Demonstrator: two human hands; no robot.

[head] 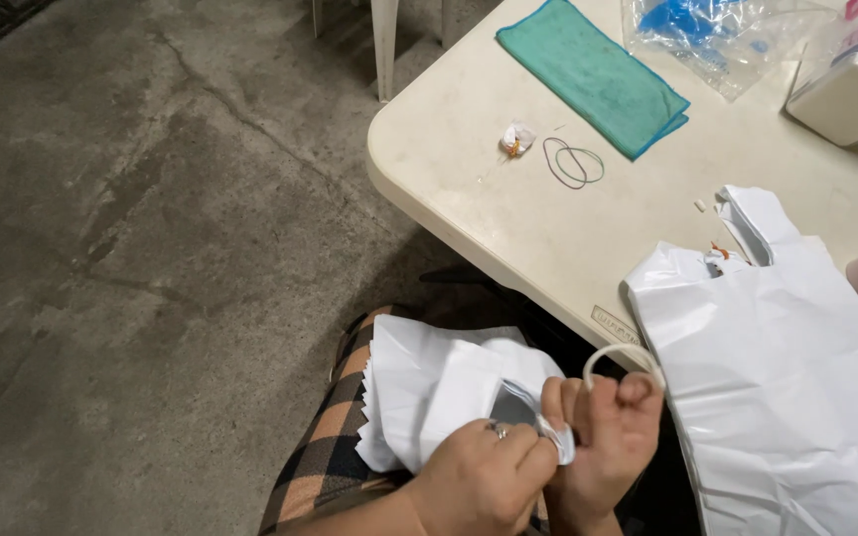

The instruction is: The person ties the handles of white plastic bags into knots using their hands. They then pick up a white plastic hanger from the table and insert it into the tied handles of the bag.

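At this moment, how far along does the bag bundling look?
Done: nothing visibly bundled yet. In hand: the left hand grips the gathered end of a folded stack of white bags while the right hand stretches a rubber band. Left: more white bags and two rubber bands lie on the table.

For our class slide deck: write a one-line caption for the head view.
Left hand and right hand grip a white plastic bag beside a cream table.

Cloth [596, 74] lies on the table [469, 189], rubber bands [573, 163] beside it. Plastic bag [786, 377] lies at the table's near edge, right of both hands.
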